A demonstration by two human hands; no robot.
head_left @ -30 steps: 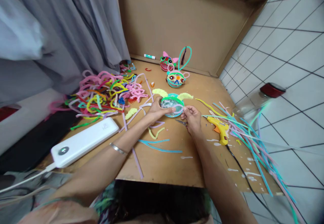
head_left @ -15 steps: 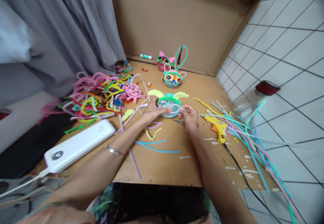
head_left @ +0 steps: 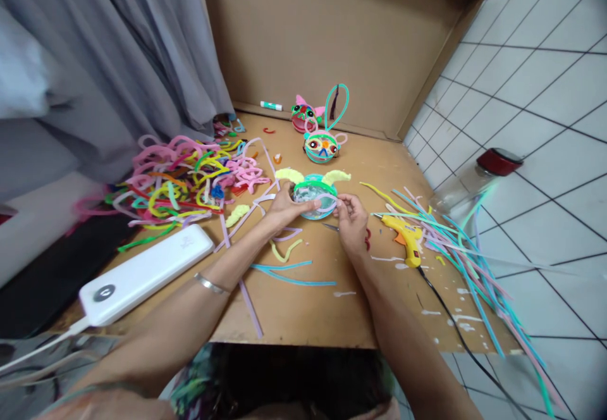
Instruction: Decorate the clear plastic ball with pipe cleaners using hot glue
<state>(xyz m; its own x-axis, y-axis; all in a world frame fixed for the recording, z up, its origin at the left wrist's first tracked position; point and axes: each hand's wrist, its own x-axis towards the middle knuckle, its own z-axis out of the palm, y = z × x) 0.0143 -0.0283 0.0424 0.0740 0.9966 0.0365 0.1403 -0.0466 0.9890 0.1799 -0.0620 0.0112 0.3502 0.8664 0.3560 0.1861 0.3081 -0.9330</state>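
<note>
My left hand grips the left side of a round, clear ornament banded with green and blue pipe cleaner. Two fuzzy yellow ear shapes stick out from its top. Across the ornament's front lies a lilac pipe cleaner loop, its left end under my left thumb. My right hand pinches the loop's right end between thumb and finger. Partly hidden under my right hand are scissors, with a dark blade and red handle showing.
A tangled pile of coloured pipe cleaners and a white power bank lie left. On the right are a yellow glue gun, straight pipe cleaners and a red-lidded jar. Two decorated ornaments stand behind, before a cardboard wall.
My right hand has shifted very slightly left, and the scissors' red handle now shows beside it. Both hands keep their hold; the whole view has drifted a little.
</note>
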